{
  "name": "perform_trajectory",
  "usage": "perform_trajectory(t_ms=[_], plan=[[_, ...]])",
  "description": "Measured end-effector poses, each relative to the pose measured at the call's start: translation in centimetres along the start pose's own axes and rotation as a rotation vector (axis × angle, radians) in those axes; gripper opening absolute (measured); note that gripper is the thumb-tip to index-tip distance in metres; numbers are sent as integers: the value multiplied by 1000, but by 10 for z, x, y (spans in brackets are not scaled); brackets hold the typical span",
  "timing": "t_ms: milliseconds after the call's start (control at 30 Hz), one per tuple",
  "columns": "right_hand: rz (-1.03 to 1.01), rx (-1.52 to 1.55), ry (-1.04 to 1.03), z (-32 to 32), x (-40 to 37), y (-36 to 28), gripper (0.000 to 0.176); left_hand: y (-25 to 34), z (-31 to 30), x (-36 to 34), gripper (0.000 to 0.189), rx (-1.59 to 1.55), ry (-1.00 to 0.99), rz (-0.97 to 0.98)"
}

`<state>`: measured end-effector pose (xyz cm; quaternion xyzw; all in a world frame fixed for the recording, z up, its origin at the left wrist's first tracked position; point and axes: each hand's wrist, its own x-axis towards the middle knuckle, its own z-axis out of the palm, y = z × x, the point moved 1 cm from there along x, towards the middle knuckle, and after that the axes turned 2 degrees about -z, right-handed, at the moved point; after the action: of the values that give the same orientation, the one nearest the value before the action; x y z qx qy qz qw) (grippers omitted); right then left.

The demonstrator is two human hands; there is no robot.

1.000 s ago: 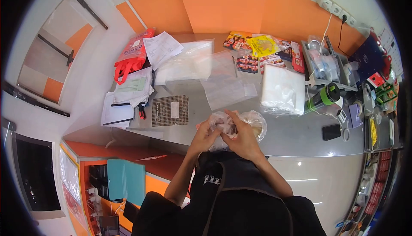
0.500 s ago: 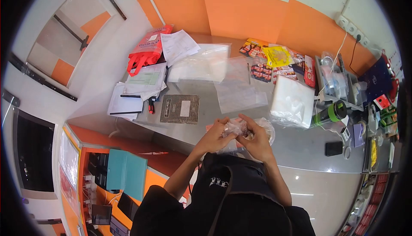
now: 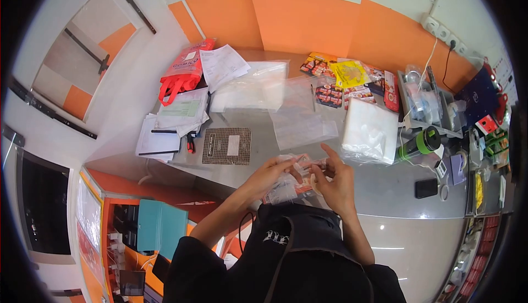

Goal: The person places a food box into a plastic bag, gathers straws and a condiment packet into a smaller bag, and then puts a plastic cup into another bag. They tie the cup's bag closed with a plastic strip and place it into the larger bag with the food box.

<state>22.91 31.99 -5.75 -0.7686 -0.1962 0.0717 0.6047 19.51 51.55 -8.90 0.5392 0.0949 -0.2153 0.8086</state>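
A crinkled clear plastic bag (image 3: 281,191) is held close to my body at the table's front edge, with red and white print showing in its lower part. My left hand (image 3: 268,177) pinches the bag's upper part from the left, thumb and fingers closed on the film. On the other side, my right hand (image 3: 336,183) grips the plastic too, its index finger raised and its thumb bent inward. Fingers and film overlap, so the exact grip and the bag's contents are partly hidden.
Clear plastic sheets (image 3: 305,129) and a white plastic-wrapped stack (image 3: 371,130) lie beyond my hands. A gridded notebook (image 3: 226,145) is at left. A green-banded bottle (image 3: 421,144) and a black phone-like object (image 3: 426,188) are at right. The table (image 3: 379,193) has a front edge near me.
My hands have spread slightly apart, and the bunched plastic between them has opened out. More of the bag's printed part now shows below my left hand. The view has shifted slightly.
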Motion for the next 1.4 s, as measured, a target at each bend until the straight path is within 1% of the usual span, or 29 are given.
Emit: perform_trajectory(t_ms=[67,100,167,200,300,367,400,467,500,567,600,667,700,767,867,900,1000,1067,1100,1167,1200,1267,1300,1333,1400], plan=[[54,75,-7,-6,-4,-6,55,-3,1,-3,29,-282,-28,-15],[46,105,-9,-7,-7,-9,57,-4,3,-5,30,-422,-43,-23],[31,163,-13,-7,-11,-17,60,-7,18,-9,27,-259,73,138],[22,124,-37,-7,-12,-20,63,-11,26,-11,27,-179,132,219],[-6,-6,-112,-4,-15,-25,72,-34,33,-8,29,30,249,290],[-37,-112,-160,-1,-13,-21,76,-40,35,-4,31,226,224,292],[-53,-112,-167,0,-14,-20,79,-42,38,-2,32,321,212,293],[-91,-111,-183,2,-12,-16,87,-38,47,-3,31,186,250,302],[-146,-118,-176,3,-11,-13,88,-36,51,-2,30,121,269,306],[-251,-129,-159,6,-11,-5,90,-42,51,0,29,363,367,395],[-231,-140,-167,4,-10,-7,92,-46,51,1,29,485,413,439],[-193,-160,-180,0,-9,-14,96,-52,58,3,22,434,523,535],[-222,-180,-167,1,-8,-12,97,-54,60,4,18,407,576,582],[-276,-223,-140,5,-7,-3,100,-56,59,6,16,448,611,578],[-201,-302,-188,3,-8,-3,101,-56,63,2,13,472,697,520],[-206,-318,-176,4,-8,-3,99,-55,64,2,12,474,731,495],[-219,-361,-140,5,-10,4,91,-56,62,3,12,537,714,592],[-219,-373,-127,3,-11,11,84,-52,67,6,13,423,683,588],[-244,-287,-121,1,-13,17,86,-52,68,6,14,366,672,581],[-302,-118,-106,-15,-10,28,89,-60,61,7,16,428,623,592],[-276,-190,-117,-31,-10,33,92,-62,57,9,17,459,598,602],[-227,-338,-144,-68,-9,41,99,-53,60,3,18,310,609,472],[-278,-414,-216,-76,-4,46,101,-51,61,1,19,237,613,406],[-326,-488,-282,-81,-1,55,103,-52,59,1,19,217,611,413],[-359,-579,-380,-77,-1,71,105,-57,53,5,20,179,600,432]])
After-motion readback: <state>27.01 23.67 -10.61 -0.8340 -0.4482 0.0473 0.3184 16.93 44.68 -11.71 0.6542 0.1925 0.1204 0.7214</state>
